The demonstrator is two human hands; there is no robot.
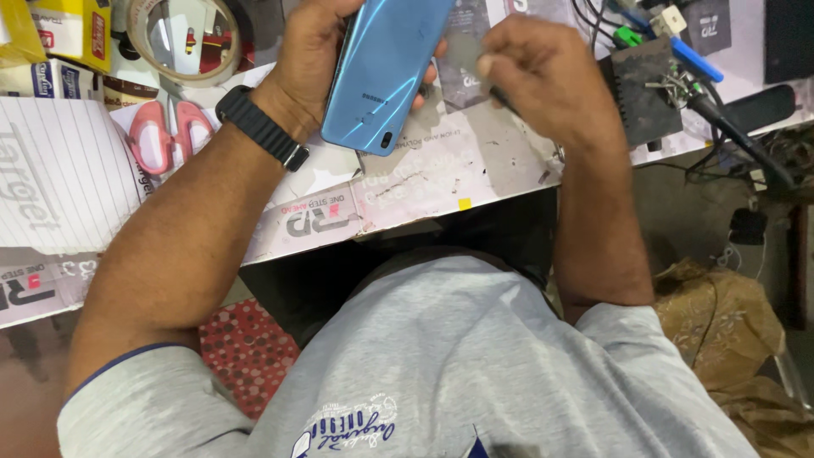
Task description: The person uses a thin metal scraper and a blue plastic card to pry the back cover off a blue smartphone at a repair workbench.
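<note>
The left hand grips a glossy light-blue smartphone, back up, above the table. At its 3 o'clock, the right hand has its fingers pinched on a thin dark tool.

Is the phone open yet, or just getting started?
Just starting, it seems. Done: nothing visible; the phone shows its blue back, whole and closed. In hand: the left hand grips it, the right hand pinches a thin tool beside it. Left: any opening.
</note>
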